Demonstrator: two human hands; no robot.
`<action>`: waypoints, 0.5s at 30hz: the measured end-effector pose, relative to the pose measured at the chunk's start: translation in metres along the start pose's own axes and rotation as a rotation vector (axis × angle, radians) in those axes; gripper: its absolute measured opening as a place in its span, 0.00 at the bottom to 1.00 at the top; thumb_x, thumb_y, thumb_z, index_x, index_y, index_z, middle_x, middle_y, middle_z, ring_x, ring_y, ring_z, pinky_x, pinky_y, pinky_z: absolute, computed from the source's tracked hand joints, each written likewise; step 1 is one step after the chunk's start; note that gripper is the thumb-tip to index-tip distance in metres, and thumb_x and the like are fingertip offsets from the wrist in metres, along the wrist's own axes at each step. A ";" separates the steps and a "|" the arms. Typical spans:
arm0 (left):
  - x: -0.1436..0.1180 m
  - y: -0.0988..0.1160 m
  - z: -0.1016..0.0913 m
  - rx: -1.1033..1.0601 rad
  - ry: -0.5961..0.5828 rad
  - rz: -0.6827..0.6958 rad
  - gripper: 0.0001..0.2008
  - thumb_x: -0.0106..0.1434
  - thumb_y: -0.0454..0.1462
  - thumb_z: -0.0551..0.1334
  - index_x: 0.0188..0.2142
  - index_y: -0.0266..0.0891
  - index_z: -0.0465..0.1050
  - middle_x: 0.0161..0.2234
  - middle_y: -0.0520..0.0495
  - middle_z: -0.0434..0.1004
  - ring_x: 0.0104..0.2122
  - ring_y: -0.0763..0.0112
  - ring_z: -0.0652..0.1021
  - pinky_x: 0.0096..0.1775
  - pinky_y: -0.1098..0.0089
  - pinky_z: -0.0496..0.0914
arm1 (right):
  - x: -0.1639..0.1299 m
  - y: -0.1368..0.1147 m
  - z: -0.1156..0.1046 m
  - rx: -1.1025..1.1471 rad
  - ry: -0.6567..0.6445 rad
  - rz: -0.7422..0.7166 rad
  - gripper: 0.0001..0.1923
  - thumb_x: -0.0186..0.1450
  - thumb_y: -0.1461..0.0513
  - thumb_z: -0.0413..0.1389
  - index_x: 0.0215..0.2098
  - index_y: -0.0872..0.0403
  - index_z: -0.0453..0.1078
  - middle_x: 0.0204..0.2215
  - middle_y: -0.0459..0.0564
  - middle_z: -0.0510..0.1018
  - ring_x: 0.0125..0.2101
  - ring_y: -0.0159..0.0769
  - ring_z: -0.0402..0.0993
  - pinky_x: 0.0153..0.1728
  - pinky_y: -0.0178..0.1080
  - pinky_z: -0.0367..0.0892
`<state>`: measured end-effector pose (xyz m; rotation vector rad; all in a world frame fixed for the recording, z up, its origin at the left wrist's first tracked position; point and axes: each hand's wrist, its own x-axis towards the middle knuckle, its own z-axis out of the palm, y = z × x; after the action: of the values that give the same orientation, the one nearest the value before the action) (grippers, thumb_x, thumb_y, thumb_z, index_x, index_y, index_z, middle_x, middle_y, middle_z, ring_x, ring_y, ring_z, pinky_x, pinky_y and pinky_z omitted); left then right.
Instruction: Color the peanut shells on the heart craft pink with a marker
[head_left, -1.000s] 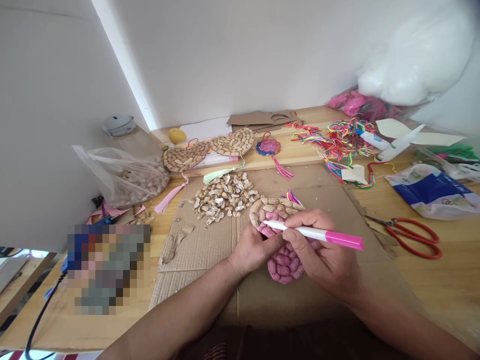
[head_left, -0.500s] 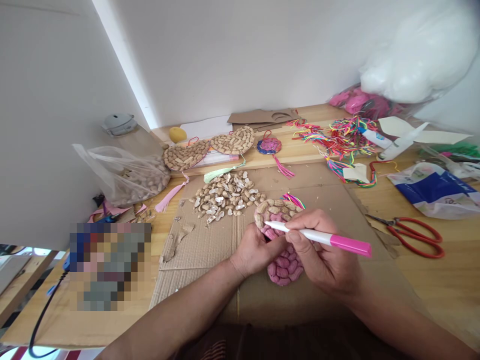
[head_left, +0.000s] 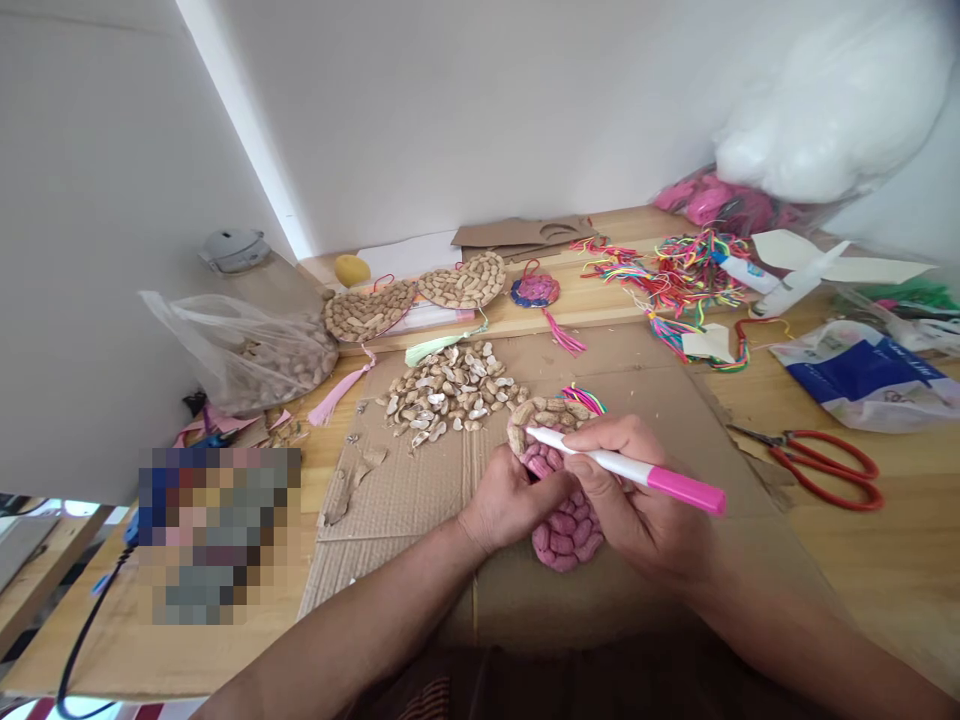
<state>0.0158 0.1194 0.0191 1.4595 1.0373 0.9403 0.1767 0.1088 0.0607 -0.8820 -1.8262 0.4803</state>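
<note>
A peanut-shell ornament (head_left: 567, 532) lies over the cardboard sheet (head_left: 405, 500). Its lower shells are pink, while those along its top stay tan. Gripping its left side is my left hand (head_left: 510, 502), with the thumb across the middle. My right hand (head_left: 637, 500) holds a white marker (head_left: 622, 465) with a pink end, and the tip is at the tan shells on the upper left. Part of the ornament is hidden behind both hands. Colourful threads (head_left: 585, 400) stick out at its top edge.
Loose peanut shells (head_left: 450, 390) are heaped behind my left hand. Red-handled scissors (head_left: 825, 468) lie to the right. Finished shell ornaments (head_left: 461, 282) with tassels stand at the back, near tangled coloured cords (head_left: 690, 275). A bag of peanuts (head_left: 262, 355) sits at left.
My right hand and the marker have shifted slightly left and up; the tip has moved a little across the upper-left shells. My left hand keeps its hold on the ornament.
</note>
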 end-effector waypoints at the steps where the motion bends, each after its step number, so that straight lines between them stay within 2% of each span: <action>1: 0.000 -0.001 0.000 -0.031 -0.001 0.019 0.07 0.63 0.40 0.65 0.37 0.38 0.72 0.35 0.48 0.77 0.38 0.65 0.76 0.43 0.66 0.74 | 0.000 0.000 0.000 -0.006 0.001 0.007 0.05 0.72 0.64 0.55 0.46 0.51 0.70 0.37 0.47 0.78 0.37 0.33 0.79 0.38 0.36 0.73; 5: 0.001 -0.002 0.000 -0.124 -0.039 0.057 0.06 0.63 0.38 0.66 0.36 0.38 0.72 0.32 0.50 0.74 0.34 0.69 0.74 0.39 0.68 0.72 | 0.001 0.000 -0.001 -0.006 -0.019 -0.003 0.03 0.71 0.63 0.55 0.44 0.51 0.69 0.35 0.46 0.78 0.35 0.34 0.78 0.36 0.37 0.73; 10: 0.001 -0.003 0.000 -0.107 -0.023 0.060 0.05 0.64 0.37 0.65 0.37 0.38 0.72 0.34 0.49 0.75 0.35 0.68 0.74 0.41 0.67 0.72 | 0.001 -0.002 -0.001 -0.010 0.008 0.005 0.04 0.72 0.63 0.55 0.45 0.51 0.70 0.35 0.47 0.78 0.35 0.33 0.79 0.36 0.36 0.73; 15: 0.001 -0.006 -0.001 -0.059 -0.027 0.062 0.10 0.65 0.42 0.65 0.37 0.37 0.71 0.34 0.48 0.75 0.34 0.68 0.74 0.38 0.67 0.73 | 0.002 -0.003 -0.001 0.001 -0.020 -0.011 0.02 0.72 0.63 0.56 0.43 0.53 0.69 0.34 0.47 0.78 0.35 0.33 0.79 0.36 0.35 0.73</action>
<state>0.0146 0.1206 0.0134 1.4590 0.9415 0.9848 0.1763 0.1084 0.0644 -0.8689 -1.8473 0.4850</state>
